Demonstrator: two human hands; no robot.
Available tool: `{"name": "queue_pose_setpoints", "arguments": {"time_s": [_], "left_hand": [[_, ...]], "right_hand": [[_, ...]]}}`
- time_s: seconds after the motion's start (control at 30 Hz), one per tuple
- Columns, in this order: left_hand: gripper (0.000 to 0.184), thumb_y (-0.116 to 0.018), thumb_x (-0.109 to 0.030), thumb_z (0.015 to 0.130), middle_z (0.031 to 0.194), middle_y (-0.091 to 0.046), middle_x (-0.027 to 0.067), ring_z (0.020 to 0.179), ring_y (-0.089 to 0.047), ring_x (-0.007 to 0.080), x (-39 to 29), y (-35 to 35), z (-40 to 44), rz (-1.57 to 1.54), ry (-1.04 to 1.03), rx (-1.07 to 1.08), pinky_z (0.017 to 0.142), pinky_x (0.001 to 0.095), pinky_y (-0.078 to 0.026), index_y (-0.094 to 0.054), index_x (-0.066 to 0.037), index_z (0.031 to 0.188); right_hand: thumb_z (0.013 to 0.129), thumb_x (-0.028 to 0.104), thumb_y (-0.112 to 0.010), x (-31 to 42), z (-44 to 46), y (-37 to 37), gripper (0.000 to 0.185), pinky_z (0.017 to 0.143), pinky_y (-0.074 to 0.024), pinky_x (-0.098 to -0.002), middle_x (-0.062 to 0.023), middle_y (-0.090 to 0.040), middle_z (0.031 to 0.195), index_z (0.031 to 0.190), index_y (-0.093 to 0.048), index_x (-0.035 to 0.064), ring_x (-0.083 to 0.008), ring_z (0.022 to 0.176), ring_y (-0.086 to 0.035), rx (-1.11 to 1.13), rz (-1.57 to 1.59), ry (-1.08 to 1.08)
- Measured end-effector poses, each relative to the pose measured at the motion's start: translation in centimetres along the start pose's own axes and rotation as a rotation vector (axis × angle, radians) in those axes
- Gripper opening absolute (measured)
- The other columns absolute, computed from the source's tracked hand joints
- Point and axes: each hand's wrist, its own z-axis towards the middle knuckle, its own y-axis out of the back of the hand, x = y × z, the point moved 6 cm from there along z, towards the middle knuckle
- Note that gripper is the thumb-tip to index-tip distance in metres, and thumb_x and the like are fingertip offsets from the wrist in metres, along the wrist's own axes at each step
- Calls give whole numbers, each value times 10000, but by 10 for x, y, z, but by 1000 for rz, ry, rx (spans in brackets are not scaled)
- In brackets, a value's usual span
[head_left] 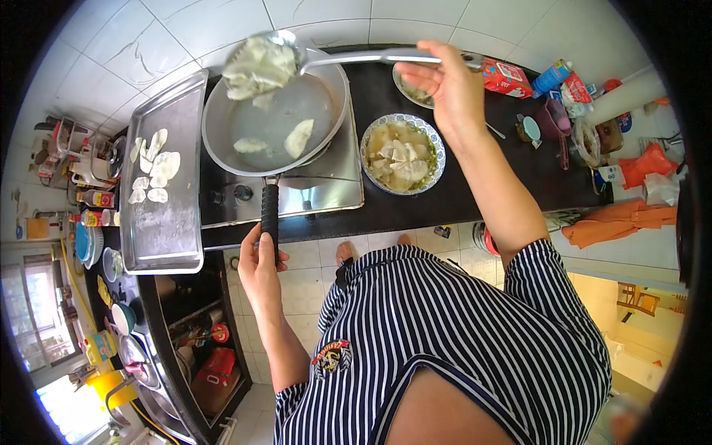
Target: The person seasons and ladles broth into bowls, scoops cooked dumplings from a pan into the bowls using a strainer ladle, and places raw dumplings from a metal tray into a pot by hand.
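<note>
My right hand (452, 93) holds a long-handled metal ladle (356, 57) above the far side of the pan, its fingers loosely spread along the handle. A heap of pale dumplings (261, 67) fills the ladle's bowl. My left hand (261, 259) grips the black pan handle (269, 211) near its end. In the pan (213, 144), on the stove, a few dumplings (299, 139) lie in cloudy water. Right of it stands a blue-patterned bowl (366, 176) of dumplings in broth with green bits. A second bowl (400, 87) is partly hidden behind my right hand.
A metal tray (159, 237) with several uncooked dumplings (165, 168) lies left of the stove (337, 189). A red packet (506, 78), a blue can (552, 77) and a purple mug (552, 119) stand on the black counter (519, 170) to the right. Tiled wall runs behind.
</note>
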Motion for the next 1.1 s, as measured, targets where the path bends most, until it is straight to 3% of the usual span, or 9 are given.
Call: {"name": "queue_pose_setpoints", "arguments": {"time_s": [0.13, 0.3, 0.57, 0.8, 0.97, 1.1], "left_hand": [[349, -559, -236, 973, 724, -599, 34, 614, -544, 89, -2, -1, 0, -12, -6, -2, 538, 233, -413, -589, 8, 1221], [339, -554, -229, 973, 733, -603, 26, 610, -541, 84, -3, 0, -2, 5, -8, -35, 531, 229, -410, -597, 5, 1215], [328, -547, -223, 977, 672, -585, 25, 574, -517, 68, -2, -2, -1, 23, -20, -54, 518, 206, -400, -596, 4, 1208], [338, -543, -240, 980, 669, -574, 21, 575, -509, 67, -2, -3, -3, 35, -18, -62, 511, 206, -389, -594, 0, 1213], [349, -546, -244, 979, 706, -578, 25, 582, -513, 71, -1, -2, -3, 39, -14, -56, 508, 208, -395, -590, 9, 1215], [357, -550, -245, 977, 733, -585, 31, 585, -516, 73, -1, -2, -2, 48, -22, -56, 508, 207, -400, -588, 15, 1218]], "right_hand": [[867, 143, -617, -35, -8, 17, 215, 616, -607, -321, -200, -671, 844, 929, -592, -61, -290, 694, -714, -11, -59, -121], [867, 161, -623, -24, -10, 65, 245, 623, -610, -310, -221, -667, 891, 949, -603, -69, -294, 736, -717, -128, -34, -129], [889, 168, -622, 46, 8, 159, 280, 651, -603, -329, -189, -658, 934, 1020, -584, -77, -302, 750, -716, -297, -138, 109], [910, 129, -608, 34, 25, 205, 207, 617, -601, -341, -151, -652, 886, 988, -593, -63, -302, 720, -712, -429, -282, 224], [932, 175, -613, 20, 29, 216, 247, 640, -598, -323, -140, -650, 874, 1002, -593, -61, -253, 738, -712, -413, -387, 184], [934, 148, -621, 19, 16, 209, 214, 676, -579, -290, -101, -665, 894, 1020, -620, -48, -195, 785, -706, -224, -618, 280]]}}
